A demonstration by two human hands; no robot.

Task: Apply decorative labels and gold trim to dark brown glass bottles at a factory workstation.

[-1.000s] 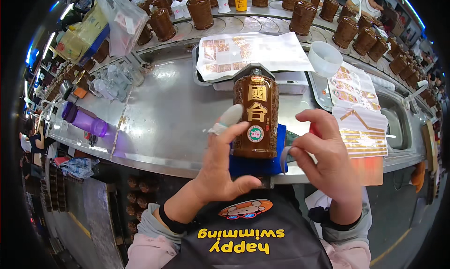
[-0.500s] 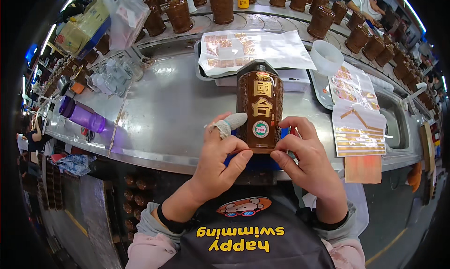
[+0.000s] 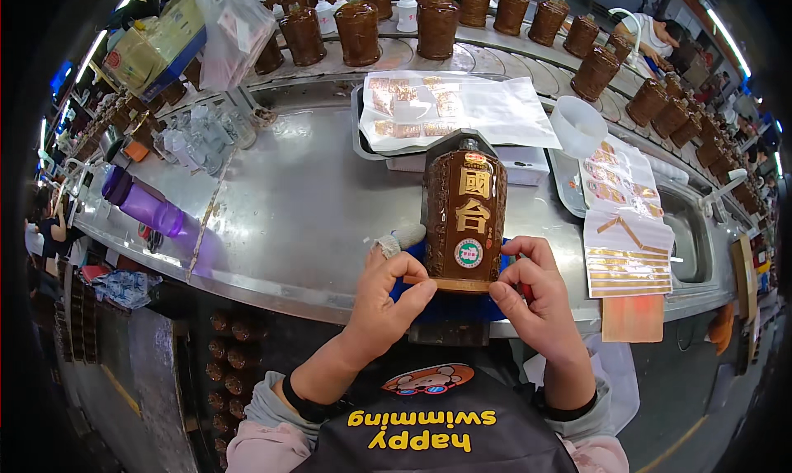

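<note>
A brown glazed bottle with gold characters and a round green-and-white seal leans back on a dark holder with blue sides. Along its bottom edge runs a narrow gold-tan strip. My left hand is closed, thumb and forefinger pinched at the strip's left end; a pale wrap covers one finger, which rests by the bottle's side. At the strip's right end, my right hand presses with its thumb, its other fingers curled beside the bottle. Something small and red beside those fingers is too hidden to name.
Behind the bottle, a printed decal sheet lies over a tray. Right of it are a translucent cup, a sheet of gold strips and a sink. A purple bottle lies left. Brown bottles line the conveyor behind.
The whole bench sits lower in the picture. My left hand has eased slightly away from the base, showing more of the strip. On the conveyor, the yellow bottle is gone from view and white ones appear.
</note>
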